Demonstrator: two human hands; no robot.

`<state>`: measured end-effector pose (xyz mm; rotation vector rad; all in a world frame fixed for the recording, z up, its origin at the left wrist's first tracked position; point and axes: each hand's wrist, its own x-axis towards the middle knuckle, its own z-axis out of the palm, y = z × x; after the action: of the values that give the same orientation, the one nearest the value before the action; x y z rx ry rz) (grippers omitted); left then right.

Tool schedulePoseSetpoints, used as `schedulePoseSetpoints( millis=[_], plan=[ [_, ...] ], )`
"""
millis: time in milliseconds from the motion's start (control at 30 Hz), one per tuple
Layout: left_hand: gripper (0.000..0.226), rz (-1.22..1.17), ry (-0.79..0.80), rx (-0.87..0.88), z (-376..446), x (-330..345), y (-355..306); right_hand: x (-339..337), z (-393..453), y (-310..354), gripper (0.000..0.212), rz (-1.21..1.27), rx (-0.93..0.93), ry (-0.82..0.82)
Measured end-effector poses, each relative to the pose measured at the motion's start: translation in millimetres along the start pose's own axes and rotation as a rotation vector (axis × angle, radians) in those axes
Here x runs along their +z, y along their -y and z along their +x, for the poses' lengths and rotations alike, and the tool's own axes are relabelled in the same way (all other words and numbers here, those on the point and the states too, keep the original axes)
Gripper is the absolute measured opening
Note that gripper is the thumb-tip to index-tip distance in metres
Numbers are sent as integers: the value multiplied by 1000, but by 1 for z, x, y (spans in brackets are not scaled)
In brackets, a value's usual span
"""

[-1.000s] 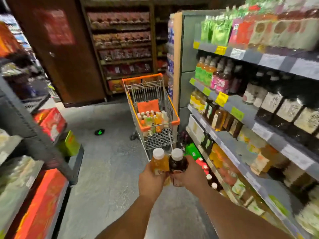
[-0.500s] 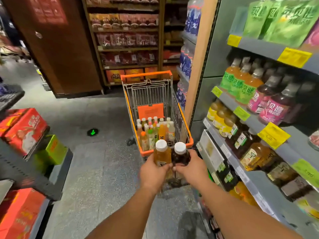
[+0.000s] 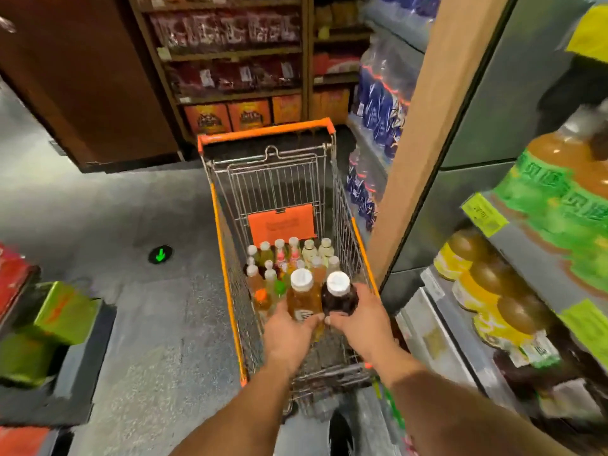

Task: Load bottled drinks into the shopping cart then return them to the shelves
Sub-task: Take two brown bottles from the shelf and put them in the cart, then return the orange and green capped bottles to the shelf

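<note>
My left hand (image 3: pixel 287 337) grips an amber drink bottle (image 3: pixel 303 297) with a white cap. Beside it, my right hand (image 3: pixel 362 324) grips a dark drink bottle (image 3: pixel 339 296), also white-capped. Both bottles are upright, side by side, held over the near end of the orange-rimmed wire shopping cart (image 3: pixel 227 274). Several bottled drinks (image 3: pixel 289 258) stand upright in the cart's basket, in front of an orange panel. Drink shelves (image 3: pixel 513 258) with yellow and green-labelled bottles run along my right.
A wooden shelf end panel (image 3: pixel 427 126) stands right of the cart. Packs of blue-labelled water (image 3: pixel 381 93) sit beyond it. Low shelves with red and green boxes (image 3: pixel 49 317) line the left. Grey floor with a green arrow marker (image 3: pixel 160 255) lies between.
I have walked closer to the cart. Both hands carried the two bottles forward, from in front of the cart to over its near end.
</note>
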<state>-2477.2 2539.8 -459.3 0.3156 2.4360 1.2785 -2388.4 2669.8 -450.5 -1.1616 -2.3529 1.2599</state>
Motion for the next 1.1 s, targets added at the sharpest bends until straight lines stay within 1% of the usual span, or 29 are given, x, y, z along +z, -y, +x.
schedulePoseSetpoints(
  millis=[100,133,200,233,267,333,367,400,433,500,533,567,600,633,667,700,733,767,800,833,900,967,1100],
  plan=[
    [65,31,-6,-97,55,38,17,33,62,-34,65,67,28,57],
    [65,35,-10,-128,71,52,25,47,80,-48,64,138,66,78],
    [64,44,8,-181,99,79,46,74,109,-78,59,162,124,117],
    [64,38,19,-212,112,91,57,86,121,-93,56,108,108,123],
    [64,14,26,-245,123,104,68,100,132,-105,57,91,122,95],
    [63,-28,31,-319,142,128,92,124,153,-129,74,48,177,54],
    [62,-32,28,-341,151,140,102,135,164,-145,79,-18,210,54],
    [61,-26,29,-352,161,151,113,143,175,-157,79,-42,240,75],
    [60,-9,30,-360,170,161,124,151,183,-170,77,-111,226,111],
    [58,37,44,-390,187,177,142,165,198,-188,70,-194,180,157],
    [56,52,54,-405,195,185,149,170,205,-194,60,-217,158,186],
    [53,54,61,-416,200,191,155,177,211,-195,42,-231,146,179],
    [49,44,58,-420,204,197,160,184,217,-195,23,-196,163,160],
    [46,29,46,-420,206,202,164,188,221,-198,15,-123,236,162],
    [45,18,30,-419,208,206,167,190,226,-201,14,-129,260,165],
    [46,9,18,-417,209,210,169,186,230,-200,20,-237,245,163],
    [48,-3,10,-413,210,213,172,188,234,-203,36,-289,217,182],
    [48,-10,5,-406,213,216,175,189,239,-207,50,-267,246,195],
    [48,-15,6,-400,216,220,179,192,244,-209,55,-221,273,166],
    [47,-18,15,-400,219,223,183,192,247,-208,55,-146,289,147],
    [46,-13,21,-398,223,231,190,200,254,-210,57,-22,348,57],
    [48,-8,4,-374,223,237,196,206,257,-217,64,-63,318,66],
    [54,-67,28,-383,225,241,200,211,261,-231,74,-37,346,104]
  ],
)
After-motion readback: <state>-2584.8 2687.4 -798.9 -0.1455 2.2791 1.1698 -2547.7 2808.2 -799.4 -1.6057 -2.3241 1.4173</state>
